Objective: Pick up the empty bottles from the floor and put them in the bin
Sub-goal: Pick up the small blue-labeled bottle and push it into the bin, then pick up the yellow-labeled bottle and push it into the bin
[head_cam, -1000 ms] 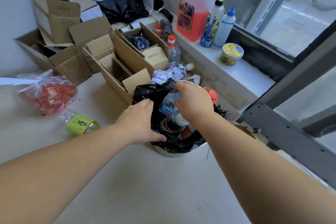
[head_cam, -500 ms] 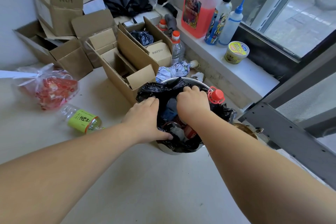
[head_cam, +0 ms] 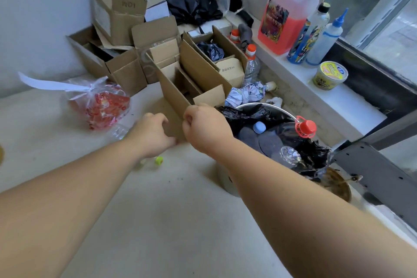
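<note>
Both of your hands hang loosely curled and empty: left hand (head_cam: 153, 135), right hand (head_cam: 206, 130). The clear plastic bottle with a green cap (head_cam: 144, 160) lies, apparently, just under your left wrist; drop that hand onto it, then carry it right to the black-lined metal bin (head_cam: 266, 106).

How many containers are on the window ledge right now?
4: a pink jug at the far end, then a black-capped bottle, a blue-nozzle bottle, and a yellow tub nearest. None appears hidden.

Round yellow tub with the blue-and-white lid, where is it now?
Head view, right side: the round yellow tub sits on the white window ledge, just right of the blue-capped squeeze bottle.
</note>
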